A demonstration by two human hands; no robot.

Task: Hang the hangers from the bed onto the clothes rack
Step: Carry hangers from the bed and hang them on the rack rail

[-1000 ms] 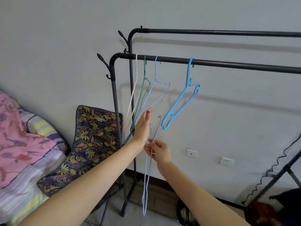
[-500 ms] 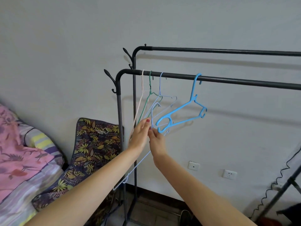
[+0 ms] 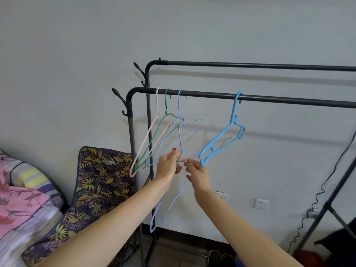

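A black clothes rack has a front rail and a higher back rail. On the front rail hang a cream hanger, a green hanger, a pale blue wire hanger and, further right, a bright blue plastic hanger. Below the rail I hold another pale blue wire hanger, hook up and body slanting down to the left. My left hand pinches its neck. My right hand holds its shoulder wire beside the bright blue hanger's low end. The hook is under the rail, not on it.
A bed with a pink blanket and a striped pillow lies at the left. A floral cushion leans on the wall by the rack's post. Wall sockets, a coiled black cable, another stand and shoes are on the right.
Both hands have lifted the pale blue wire hanger from low in front of the rack up towards the front rail and tilted it. The bright blue hanger has swung.
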